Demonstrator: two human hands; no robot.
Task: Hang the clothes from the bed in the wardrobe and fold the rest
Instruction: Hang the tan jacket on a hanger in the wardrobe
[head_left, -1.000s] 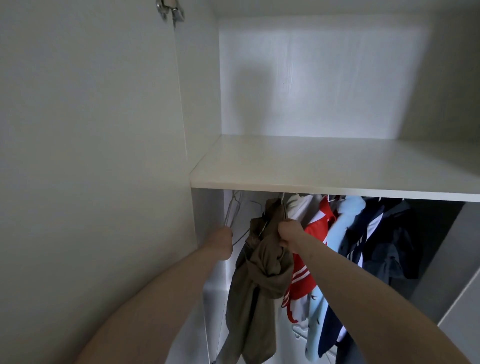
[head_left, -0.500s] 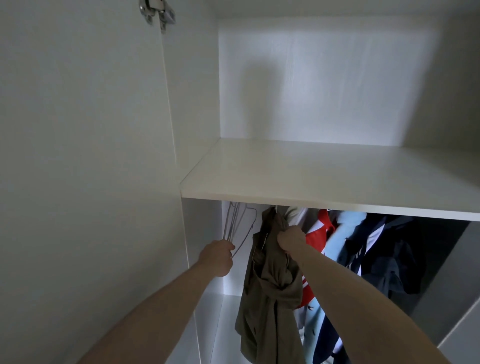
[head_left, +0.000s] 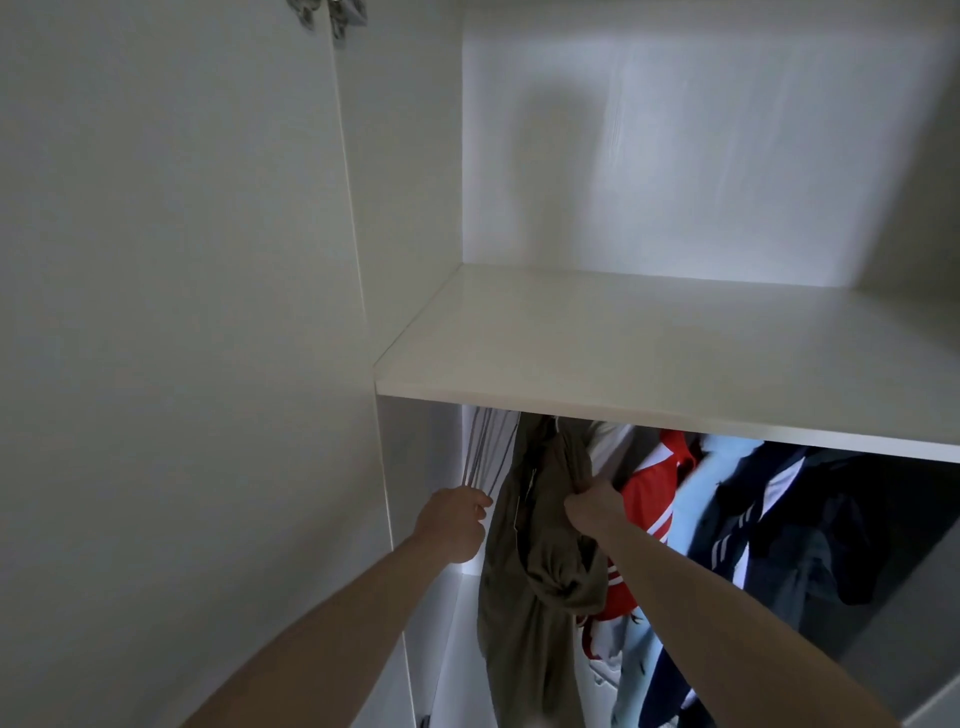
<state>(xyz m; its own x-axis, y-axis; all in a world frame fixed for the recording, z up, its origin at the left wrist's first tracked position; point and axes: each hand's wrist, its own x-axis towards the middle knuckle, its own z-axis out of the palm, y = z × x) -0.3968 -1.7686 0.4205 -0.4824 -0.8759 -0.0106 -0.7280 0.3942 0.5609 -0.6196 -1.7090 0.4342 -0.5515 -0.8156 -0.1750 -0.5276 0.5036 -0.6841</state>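
Observation:
An olive-brown garment (head_left: 524, 582) hangs under the wardrobe shelf (head_left: 649, 384), crumpled and bunched at its middle. My right hand (head_left: 595, 506) grips its upper fabric. To its left, my left hand (head_left: 454, 522) holds the lower ends of several bare wire hangers (head_left: 485, 452) that hang by the wardrobe's left wall. The rail is hidden behind the shelf edge.
More clothes hang to the right: a red and white top (head_left: 652, 499), a light blue garment (head_left: 698, 499) and dark navy jackets with white stripes (head_left: 789, 525). The open wardrobe door (head_left: 171, 312) fills the left side. The upper shelf compartment shows no objects.
The bare hangers swung from tilted to hanging straight against the left wall, with my left hand following downward. My right hand stays on the olive garment. The view tilted slightly upward.

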